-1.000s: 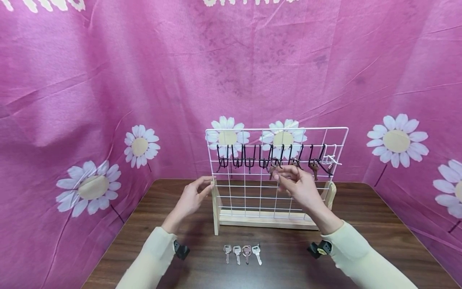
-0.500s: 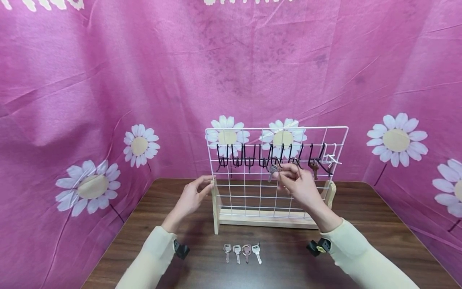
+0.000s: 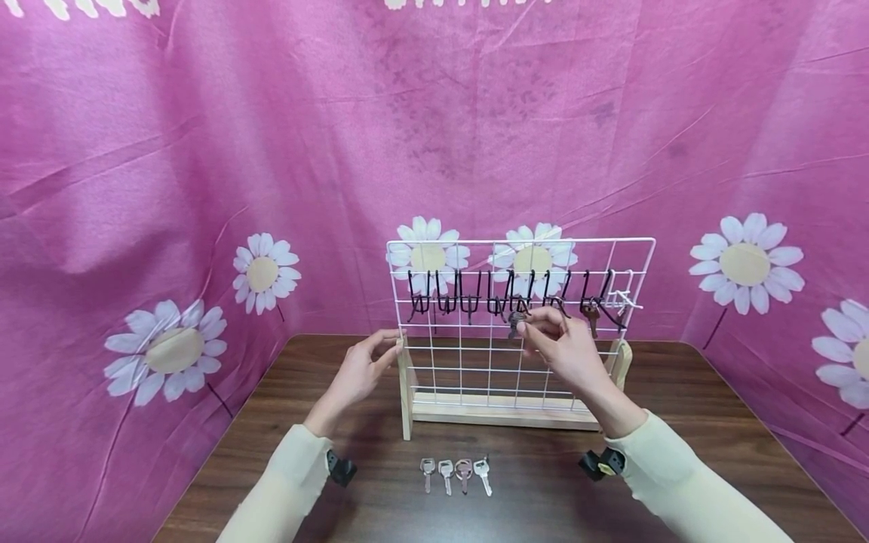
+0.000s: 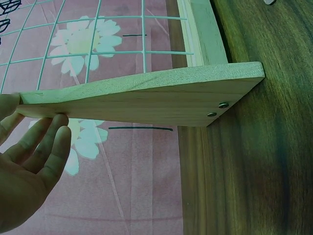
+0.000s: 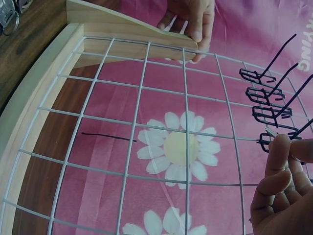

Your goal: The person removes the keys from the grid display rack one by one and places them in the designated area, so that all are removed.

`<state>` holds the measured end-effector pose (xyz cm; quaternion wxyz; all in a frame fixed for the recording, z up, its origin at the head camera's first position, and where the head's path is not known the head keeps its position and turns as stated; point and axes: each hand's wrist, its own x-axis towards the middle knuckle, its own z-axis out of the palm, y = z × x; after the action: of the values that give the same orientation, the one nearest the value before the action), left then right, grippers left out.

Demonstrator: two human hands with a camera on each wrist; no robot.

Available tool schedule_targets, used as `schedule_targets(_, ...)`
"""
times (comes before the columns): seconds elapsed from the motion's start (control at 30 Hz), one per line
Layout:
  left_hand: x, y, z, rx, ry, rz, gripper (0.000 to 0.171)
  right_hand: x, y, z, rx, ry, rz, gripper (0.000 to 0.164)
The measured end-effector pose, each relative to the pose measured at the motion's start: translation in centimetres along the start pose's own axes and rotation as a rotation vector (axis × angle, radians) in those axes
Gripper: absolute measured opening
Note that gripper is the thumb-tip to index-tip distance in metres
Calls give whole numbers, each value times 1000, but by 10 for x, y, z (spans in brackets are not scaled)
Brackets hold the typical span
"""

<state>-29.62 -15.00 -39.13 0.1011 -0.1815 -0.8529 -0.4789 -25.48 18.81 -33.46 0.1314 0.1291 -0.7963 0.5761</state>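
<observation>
A white wire grid rack stands upright in a wooden base, with a row of black hooks along its upper part. My left hand pinches the top of the rack's left wooden side post between thumb and fingers. In front of a hook right of the middle, my right hand pinches a small silver key between thumb and fingertips. The right wrist view shows only a sliver of that key above the thumb, close to a hook. Farther right, a brownish key hangs from a hook.
Several keys lie in a row on the dark wooden table in front of the rack; one has a ring around it. A white hook sits at the grid's right end. Pink flowered cloth surrounds the table.
The key in my right hand has turned and swung slightly at the hook, its face catching the light differently. My left hand has stayed on the side post.
</observation>
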Motion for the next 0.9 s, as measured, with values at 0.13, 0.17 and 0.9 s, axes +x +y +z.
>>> schedule_targets(0.13, 0, 0, 0, 2, -2, -4, 32, -3, -3, -1, -30, 8, -10, 31)
schedule_targets(0.17, 0, 0, 0, 2, -3, -5, 32, -4, -4, -1, -28, 8, -12, 30)
schedule_targets(0.9, 0, 0, -1, 37, 5, 1, 31, -25, -11, -5, -3, 23, -53, 24)
